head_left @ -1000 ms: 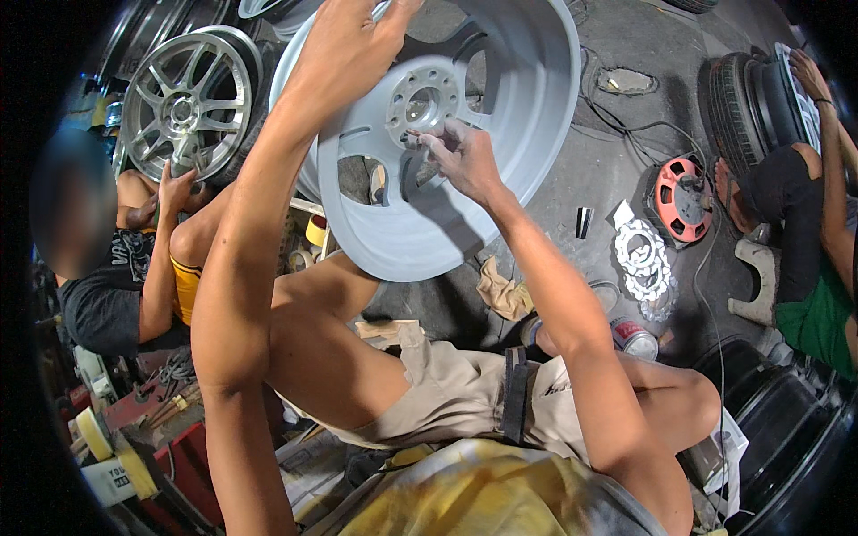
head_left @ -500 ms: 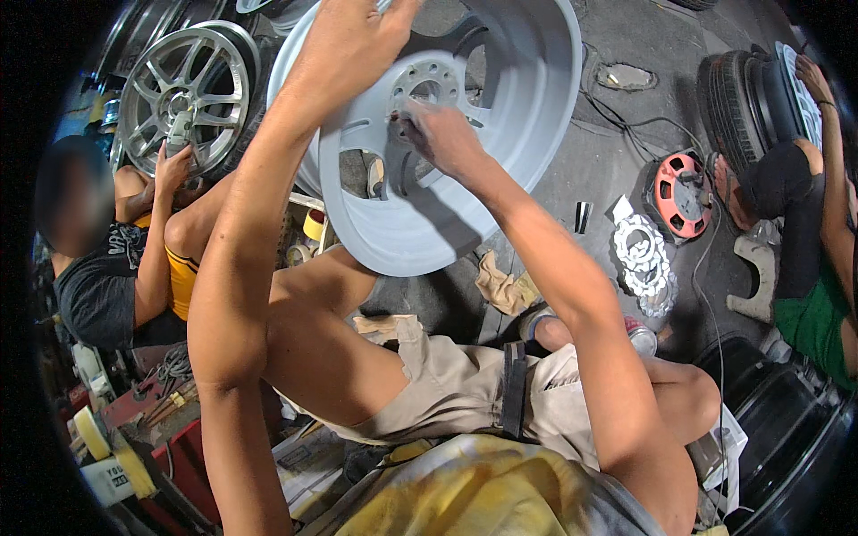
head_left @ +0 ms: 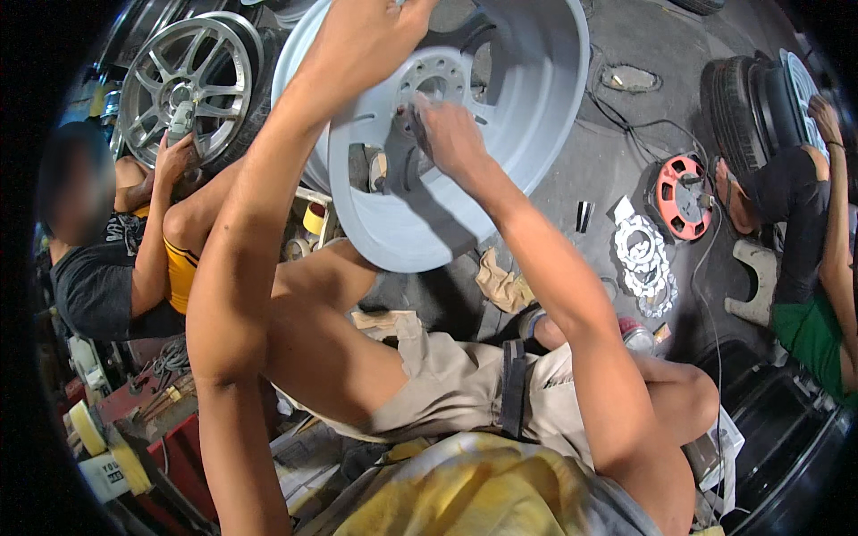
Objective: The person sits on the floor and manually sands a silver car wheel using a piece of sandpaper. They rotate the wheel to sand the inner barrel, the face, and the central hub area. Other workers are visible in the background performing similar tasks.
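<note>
Grey wheel, tilted, lower edge near left knee. Right hand at hub, fingers apparently curled in; left hand at upper-left edge. Possible trouble: tipping, from slack left-side support; scuffed finish, from hard rubbing. Right fingertips blurred, cannot tell if holding anything. Left fingertips and wheel top cut off; cannot tell grip.

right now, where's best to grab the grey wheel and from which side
Probably the grey wheel by its right rim, coming from the right: it curves round uncovered there, while the left hand overlaps its upper left and the right hand is at its hub.
</note>
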`<control>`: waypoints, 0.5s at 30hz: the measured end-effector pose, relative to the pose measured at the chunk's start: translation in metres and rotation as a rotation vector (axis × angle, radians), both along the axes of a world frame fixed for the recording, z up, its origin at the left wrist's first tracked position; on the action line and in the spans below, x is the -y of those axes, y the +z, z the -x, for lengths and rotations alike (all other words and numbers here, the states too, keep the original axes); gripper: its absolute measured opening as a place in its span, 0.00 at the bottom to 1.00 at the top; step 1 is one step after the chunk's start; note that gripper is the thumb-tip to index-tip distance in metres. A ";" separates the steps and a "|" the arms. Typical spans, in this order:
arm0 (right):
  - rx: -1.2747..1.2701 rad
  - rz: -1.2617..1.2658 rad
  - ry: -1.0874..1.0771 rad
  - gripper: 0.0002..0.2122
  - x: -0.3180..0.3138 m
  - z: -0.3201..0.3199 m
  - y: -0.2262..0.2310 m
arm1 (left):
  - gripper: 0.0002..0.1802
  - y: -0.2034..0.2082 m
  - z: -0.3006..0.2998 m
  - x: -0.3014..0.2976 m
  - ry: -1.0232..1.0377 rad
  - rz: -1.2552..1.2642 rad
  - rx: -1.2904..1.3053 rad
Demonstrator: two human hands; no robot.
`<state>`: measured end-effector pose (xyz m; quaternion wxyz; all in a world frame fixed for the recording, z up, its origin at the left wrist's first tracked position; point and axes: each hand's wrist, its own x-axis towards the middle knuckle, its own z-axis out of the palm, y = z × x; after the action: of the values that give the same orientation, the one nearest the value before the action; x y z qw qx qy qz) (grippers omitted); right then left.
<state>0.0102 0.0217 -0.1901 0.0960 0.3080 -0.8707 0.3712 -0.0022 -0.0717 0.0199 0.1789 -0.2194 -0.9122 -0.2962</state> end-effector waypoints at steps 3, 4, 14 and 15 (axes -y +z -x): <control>0.057 -0.058 0.044 0.12 -0.003 0.009 -0.001 | 0.16 -0.003 0.007 0.004 0.029 -0.017 0.038; 0.091 -0.095 0.070 0.13 -0.005 0.013 0.000 | 0.15 -0.002 0.005 0.005 0.034 -0.059 0.075; 0.112 0.335 -0.177 0.07 -0.062 -0.002 0.007 | 0.17 0.005 0.005 0.007 0.059 -0.017 0.111; 0.143 0.338 -0.139 0.08 -0.059 -0.005 0.004 | 0.17 0.006 0.004 0.004 0.047 -0.039 0.097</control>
<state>0.0153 0.0809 -0.1863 0.1099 0.1994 -0.8198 0.5254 -0.0063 -0.0754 0.0262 0.1456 -0.1796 -0.9188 -0.3199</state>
